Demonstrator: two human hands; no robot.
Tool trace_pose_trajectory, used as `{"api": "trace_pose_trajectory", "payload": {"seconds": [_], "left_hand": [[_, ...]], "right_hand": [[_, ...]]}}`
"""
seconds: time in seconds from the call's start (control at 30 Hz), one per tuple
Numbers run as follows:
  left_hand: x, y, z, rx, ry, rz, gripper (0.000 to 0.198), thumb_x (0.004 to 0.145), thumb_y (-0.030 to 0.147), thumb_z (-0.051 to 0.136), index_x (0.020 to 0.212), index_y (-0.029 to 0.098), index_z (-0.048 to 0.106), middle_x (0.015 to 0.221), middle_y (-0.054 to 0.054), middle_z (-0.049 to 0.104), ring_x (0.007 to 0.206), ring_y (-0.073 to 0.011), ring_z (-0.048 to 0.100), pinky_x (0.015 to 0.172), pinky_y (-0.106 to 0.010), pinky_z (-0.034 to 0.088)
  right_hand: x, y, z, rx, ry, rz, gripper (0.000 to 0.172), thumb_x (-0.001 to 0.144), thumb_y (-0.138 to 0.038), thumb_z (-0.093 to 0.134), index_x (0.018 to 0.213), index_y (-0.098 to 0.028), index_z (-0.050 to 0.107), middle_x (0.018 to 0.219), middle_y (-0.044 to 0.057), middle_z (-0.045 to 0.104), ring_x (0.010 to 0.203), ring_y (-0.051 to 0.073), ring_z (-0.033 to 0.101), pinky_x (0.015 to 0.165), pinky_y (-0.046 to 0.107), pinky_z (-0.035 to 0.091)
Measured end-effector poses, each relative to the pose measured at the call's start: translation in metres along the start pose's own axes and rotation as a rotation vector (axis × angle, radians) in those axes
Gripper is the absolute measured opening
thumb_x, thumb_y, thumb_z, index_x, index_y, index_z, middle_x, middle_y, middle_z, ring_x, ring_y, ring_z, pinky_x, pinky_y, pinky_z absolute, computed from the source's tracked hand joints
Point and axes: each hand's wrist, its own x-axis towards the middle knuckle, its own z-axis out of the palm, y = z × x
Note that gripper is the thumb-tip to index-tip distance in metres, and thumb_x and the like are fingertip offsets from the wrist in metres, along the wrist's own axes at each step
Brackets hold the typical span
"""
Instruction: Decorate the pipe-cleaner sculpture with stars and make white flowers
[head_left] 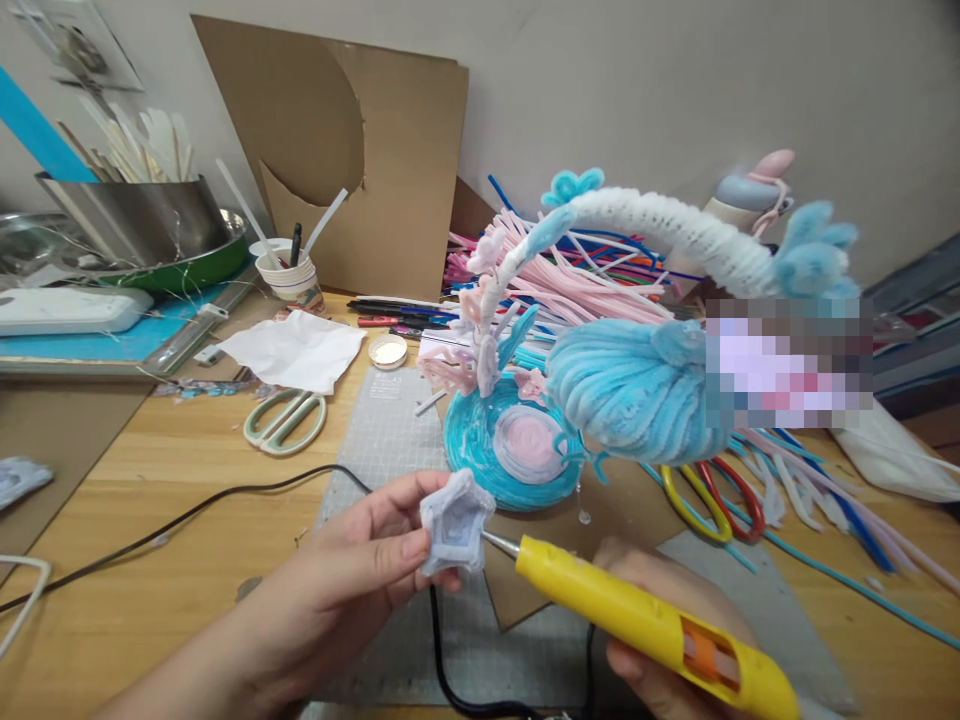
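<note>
Between thumb and fingers, my left hand (360,570) pinches a small pale lavender star-shaped piece (457,522) that looks made of fuzzy pipe cleaner. My right hand (675,600) is wrapped round a yellow glue gun (615,620). The gun's metal nozzle points left, at the star's right edge; whether it touches I cannot tell. Behind them stands a fuzzy decoration with a turquoise coiled base (472,440), a pink centre, a blue shell-like form (637,390) and a white arch (667,225) with blue flowers.
A grey cutting mat (382,420) lies under the work, crossed by a black cord (247,485). Green-handled scissors (285,422) and a white cloth (296,348) lie left. Red-and-yellow-handled scissors (697,505) are right. Bundled pipe cleaners (585,270) and cardboard (405,150) stand behind.
</note>
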Motion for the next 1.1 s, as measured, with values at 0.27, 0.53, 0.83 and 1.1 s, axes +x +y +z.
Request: {"api": "trace_pose_trajectory", "payload": {"seconds": [0.27, 0.53, 0.83, 1.1], "left_hand": [[-0.0004, -0.0004, 0.0002, 0.005, 0.052, 0.008, 0.033, 0.077, 0.021, 0.068, 0.110, 0.020, 0.066, 0.105, -0.008, 0.058, 0.089, -0.0166, 0.052, 0.077, -0.028, 0.046], [0.0017, -0.0015, 0.0002, 0.006, 0.049, 0.007, 0.035, 0.076, 0.022, 0.069, 0.111, 0.020, 0.066, 0.105, -0.008, 0.059, 0.089, -0.0163, 0.053, 0.078, -0.028, 0.045], [0.0053, -0.0038, 0.0010, -0.019, 0.028, 0.026, 0.039, 0.076, 0.023, 0.070, 0.114, 0.019, 0.063, 0.111, -0.008, 0.063, 0.102, -0.0187, 0.055, 0.090, -0.029, 0.040], [0.0087, -0.0081, 0.0045, 0.018, -0.018, 0.009, 0.040, 0.076, 0.027, 0.071, 0.114, 0.019, 0.061, 0.111, -0.008, 0.064, 0.103, -0.0186, 0.057, 0.092, -0.029, 0.037]], "right_hand": [[0.0019, 0.0005, 0.0027, 0.098, 0.040, 0.005, 0.032, 0.081, -0.057, 0.055, 0.079, -0.025, 0.057, 0.067, 0.000, 0.060, 0.058, 0.017, 0.059, 0.053, 0.025, 0.047], [-0.0006, 0.0052, 0.0054, 0.083, -0.005, -0.034, 0.031, 0.083, -0.055, 0.052, 0.079, -0.025, 0.055, 0.067, 0.001, 0.058, 0.058, 0.017, 0.057, 0.052, 0.026, 0.046], [-0.0006, 0.0030, 0.0062, 0.057, -0.041, -0.001, 0.037, 0.083, -0.058, 0.049, 0.069, -0.024, 0.052, 0.058, -0.001, 0.051, 0.051, 0.016, 0.051, 0.046, 0.026, 0.040], [0.0029, -0.0035, 0.0061, 0.076, -0.031, 0.022, 0.042, 0.082, -0.061, 0.050, 0.065, -0.023, 0.051, 0.058, -0.001, 0.051, 0.050, 0.015, 0.050, 0.045, 0.025, 0.038]]}}
